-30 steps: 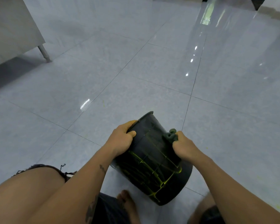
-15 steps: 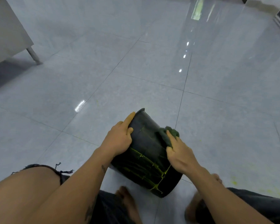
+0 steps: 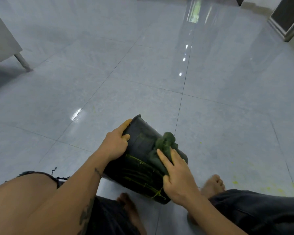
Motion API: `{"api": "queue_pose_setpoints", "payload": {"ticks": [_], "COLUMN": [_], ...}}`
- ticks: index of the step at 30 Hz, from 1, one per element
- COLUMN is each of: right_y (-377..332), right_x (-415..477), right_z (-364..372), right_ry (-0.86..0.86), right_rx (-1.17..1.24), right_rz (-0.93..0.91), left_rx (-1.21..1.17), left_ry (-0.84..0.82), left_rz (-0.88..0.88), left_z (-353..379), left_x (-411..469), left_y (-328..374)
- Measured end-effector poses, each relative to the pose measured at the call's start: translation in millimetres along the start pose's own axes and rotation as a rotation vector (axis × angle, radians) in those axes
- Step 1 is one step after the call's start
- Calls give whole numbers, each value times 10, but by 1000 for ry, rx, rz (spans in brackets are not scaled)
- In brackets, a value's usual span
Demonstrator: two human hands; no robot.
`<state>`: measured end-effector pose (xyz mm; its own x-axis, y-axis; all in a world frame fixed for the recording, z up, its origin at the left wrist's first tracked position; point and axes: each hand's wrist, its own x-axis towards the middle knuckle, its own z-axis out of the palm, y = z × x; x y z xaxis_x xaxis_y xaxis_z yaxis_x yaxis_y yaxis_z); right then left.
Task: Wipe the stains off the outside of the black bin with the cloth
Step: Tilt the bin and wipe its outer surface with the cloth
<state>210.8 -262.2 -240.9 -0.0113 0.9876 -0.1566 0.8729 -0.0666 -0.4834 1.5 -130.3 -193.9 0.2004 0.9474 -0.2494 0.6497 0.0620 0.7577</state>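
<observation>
On glossy grey floor tiles (image 3: 143, 65), lying tilted on its side between the person's legs: black bin (image 3: 139, 146), rim end pointing away, base end nearest the body. Carrying yellow-green streaks (image 3: 137, 168) over the lower half of the outer wall; upper half near the rim looking mostly clean.

Left hand (image 3: 115, 145) gripping the bin at the rim end, fingers (image 3: 126, 123) curling over the left edge, thumb pressing on the outer wall. Right hand (image 3: 176, 180) lying flat with fingers (image 3: 163, 158) spread open, pressing the dark green cloth (image 3: 165, 145) against the bin's upper right side; far end of the cloth bunching up beyond the fingertips.

Sitting on the floor, bare knee at lower left, dark shorts (image 3: 261, 209) at lower right, bare feet (image 3: 212, 184) showing on either side of the bin's base.

Reflecting overhead light in bright spots along a strip running toward the far end of the room. Showing thin dark grout lines between large square tiles. Showing yellow specks and smears (image 3: 268, 189) on the tile at right, near the right foot. Standing at far left: pale furniture piece on a slanted metal leg (image 3: 23, 62). Standing at upper right: dark-panelled, metal-framed object (image 3: 287, 16) against the wall base.
</observation>
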Motion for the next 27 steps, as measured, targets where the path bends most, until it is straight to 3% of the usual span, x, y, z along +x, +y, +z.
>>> {"api": "queue_pose_setpoints", "payload": {"ticks": [5,8,12,16,20,24,27], "right_y": [320,246,-194,-650,-279,128,210], "right_x": [40,371,732,686,394,270,454], "right_z": [-116,-200,-199,-65,-29,-141,-262], "right_ry": [-56,-63,-72,-47,-34,76,22], "right_rx": [103,176,225,155,99,184,313], "right_rz": [362,399,260,-59,-204,-1,307], "left_rx": [-88,-170,-242,-268,-309,-289,-298], "left_ry": [15,30,53,110,136,133,91], "left_rz": [-20,-39,-40,-36,-44,-60,-68], "left_z": [58,76,91,74,59,52,64], "left_x": [5,15,-2,-20,-22,26,46], "left_y": [5,4,6,-2,24,53,49]}}
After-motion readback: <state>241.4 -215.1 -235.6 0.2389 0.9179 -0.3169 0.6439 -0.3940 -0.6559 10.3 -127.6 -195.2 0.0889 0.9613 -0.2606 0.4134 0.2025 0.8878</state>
